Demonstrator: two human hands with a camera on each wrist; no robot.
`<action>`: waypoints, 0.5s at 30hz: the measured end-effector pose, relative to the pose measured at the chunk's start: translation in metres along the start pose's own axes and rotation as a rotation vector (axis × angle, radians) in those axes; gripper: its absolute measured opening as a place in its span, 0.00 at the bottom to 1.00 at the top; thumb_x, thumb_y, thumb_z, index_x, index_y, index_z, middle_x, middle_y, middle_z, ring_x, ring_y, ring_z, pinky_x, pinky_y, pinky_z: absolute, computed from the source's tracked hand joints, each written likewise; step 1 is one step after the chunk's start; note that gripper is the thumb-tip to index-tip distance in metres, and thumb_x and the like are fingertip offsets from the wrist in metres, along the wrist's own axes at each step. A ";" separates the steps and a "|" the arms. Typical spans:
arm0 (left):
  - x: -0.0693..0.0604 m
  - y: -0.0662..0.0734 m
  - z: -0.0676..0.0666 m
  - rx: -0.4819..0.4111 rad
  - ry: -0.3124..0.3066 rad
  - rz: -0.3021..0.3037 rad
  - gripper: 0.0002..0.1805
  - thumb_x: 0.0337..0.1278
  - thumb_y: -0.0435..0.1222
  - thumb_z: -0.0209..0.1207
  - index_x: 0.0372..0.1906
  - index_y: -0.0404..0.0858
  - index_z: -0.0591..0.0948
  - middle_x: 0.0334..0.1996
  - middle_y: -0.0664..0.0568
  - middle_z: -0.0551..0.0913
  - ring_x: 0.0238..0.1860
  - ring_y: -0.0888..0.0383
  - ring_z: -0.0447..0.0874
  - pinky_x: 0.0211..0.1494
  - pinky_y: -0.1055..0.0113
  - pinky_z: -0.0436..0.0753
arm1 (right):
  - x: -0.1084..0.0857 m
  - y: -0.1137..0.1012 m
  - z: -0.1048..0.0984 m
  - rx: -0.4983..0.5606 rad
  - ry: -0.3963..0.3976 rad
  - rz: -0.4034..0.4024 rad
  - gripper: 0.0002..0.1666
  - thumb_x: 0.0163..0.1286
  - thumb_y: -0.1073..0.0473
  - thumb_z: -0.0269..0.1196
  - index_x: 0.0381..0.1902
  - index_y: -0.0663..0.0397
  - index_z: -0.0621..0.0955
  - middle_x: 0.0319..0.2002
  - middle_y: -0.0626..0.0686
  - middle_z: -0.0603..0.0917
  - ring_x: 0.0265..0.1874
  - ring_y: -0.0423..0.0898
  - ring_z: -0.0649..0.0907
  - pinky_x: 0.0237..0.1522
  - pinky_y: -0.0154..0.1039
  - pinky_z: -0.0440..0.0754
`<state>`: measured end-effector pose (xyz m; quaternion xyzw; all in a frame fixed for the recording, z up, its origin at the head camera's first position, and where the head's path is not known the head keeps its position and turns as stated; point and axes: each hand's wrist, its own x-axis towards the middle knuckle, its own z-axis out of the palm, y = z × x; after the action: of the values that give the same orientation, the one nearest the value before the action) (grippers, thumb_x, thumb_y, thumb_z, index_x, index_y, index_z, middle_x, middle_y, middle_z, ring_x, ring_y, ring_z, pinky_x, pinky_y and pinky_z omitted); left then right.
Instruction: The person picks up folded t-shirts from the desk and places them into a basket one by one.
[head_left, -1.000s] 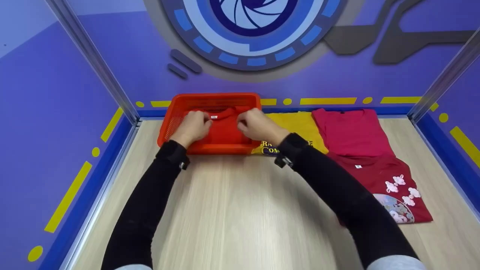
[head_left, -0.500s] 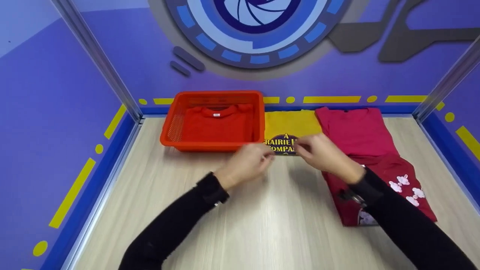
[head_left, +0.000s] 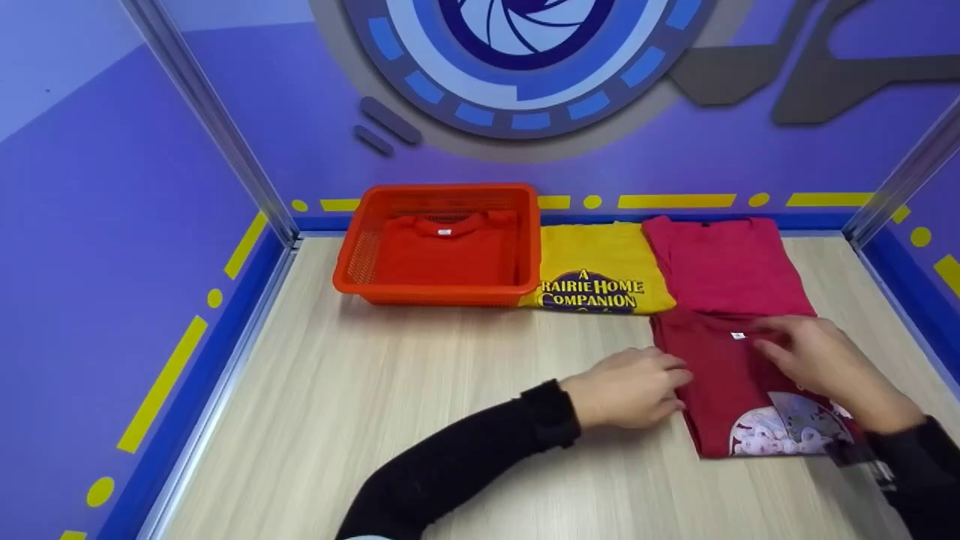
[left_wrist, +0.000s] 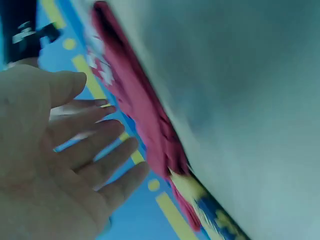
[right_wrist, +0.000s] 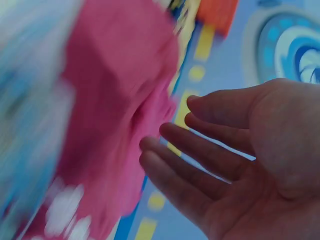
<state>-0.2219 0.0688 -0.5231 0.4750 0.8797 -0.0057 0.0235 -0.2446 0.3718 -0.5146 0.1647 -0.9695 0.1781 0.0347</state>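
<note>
A folded dark red shirt (head_left: 720,390) with a white neck label and a printed round picture lies at the right of the table. At its left edge is my left hand (head_left: 630,386), fingers extended and slightly bent; the left wrist view shows the palm holding nothing. Over the shirt's upper right part hovers my right hand (head_left: 832,367), its fingers loosely spread in the right wrist view with nothing between them. Whether either hand touches the cloth, I cannot tell. Behind lie a folded pink shirt (head_left: 727,266) and a folded yellow shirt (head_left: 600,255) with lettering.
An orange plastic basket (head_left: 442,291) stands at the back left against the yellow shirt. Inside it lies a folded red shirt (head_left: 450,255). Blue-purple panels (head_left: 247,75) close the table (head_left: 420,390) at the back and both sides.
Both hands have moved from the red shirt in the basket, across the front of the yellow shirt, to the dark red shirt at the right. The red shirt stays in the basket.
</note>
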 end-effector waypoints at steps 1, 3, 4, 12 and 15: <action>0.006 0.004 -0.001 -0.005 -0.028 -0.007 0.27 0.86 0.56 0.53 0.78 0.54 0.78 0.77 0.59 0.79 0.77 0.62 0.76 0.80 0.70 0.75 | -0.005 0.009 -0.001 -0.017 0.002 0.026 0.17 0.70 0.65 0.74 0.54 0.69 0.89 0.47 0.69 0.92 0.44 0.68 0.89 0.46 0.65 0.87; 0.017 0.008 -0.001 -0.015 -0.077 -0.027 0.30 0.85 0.61 0.50 0.82 0.58 0.74 0.83 0.59 0.72 0.84 0.61 0.67 0.86 0.67 0.68 | -0.013 0.022 -0.002 -0.044 -0.022 0.082 0.19 0.69 0.64 0.74 0.54 0.71 0.88 0.46 0.72 0.90 0.45 0.72 0.88 0.49 0.71 0.85; 0.022 0.010 0.001 -0.029 -0.099 -0.037 0.31 0.85 0.63 0.49 0.83 0.60 0.72 0.85 0.60 0.68 0.87 0.61 0.62 0.88 0.65 0.65 | -0.019 0.027 -0.001 -0.058 -0.050 0.103 0.22 0.68 0.64 0.74 0.56 0.74 0.86 0.49 0.75 0.89 0.49 0.75 0.86 0.53 0.76 0.83; 0.040 0.012 0.012 -0.115 -0.224 -0.074 0.30 0.86 0.64 0.46 0.83 0.66 0.72 0.85 0.64 0.66 0.88 0.64 0.57 0.94 0.57 0.53 | -0.032 0.039 0.008 -0.127 -0.187 0.058 0.37 0.65 0.56 0.79 0.65 0.73 0.82 0.57 0.78 0.81 0.55 0.78 0.78 0.55 0.78 0.82; 0.039 0.010 0.013 -0.065 -0.210 -0.087 0.25 0.85 0.61 0.49 0.77 0.64 0.79 0.74 0.67 0.77 0.78 0.66 0.71 0.93 0.55 0.57 | -0.028 0.033 0.009 -0.144 -0.184 0.043 0.37 0.65 0.54 0.79 0.64 0.73 0.82 0.51 0.73 0.82 0.51 0.74 0.80 0.50 0.75 0.85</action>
<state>-0.2343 0.1068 -0.5377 0.4321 0.8918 -0.0280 0.1309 -0.2287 0.4059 -0.5379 0.1568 -0.9822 0.0928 -0.0462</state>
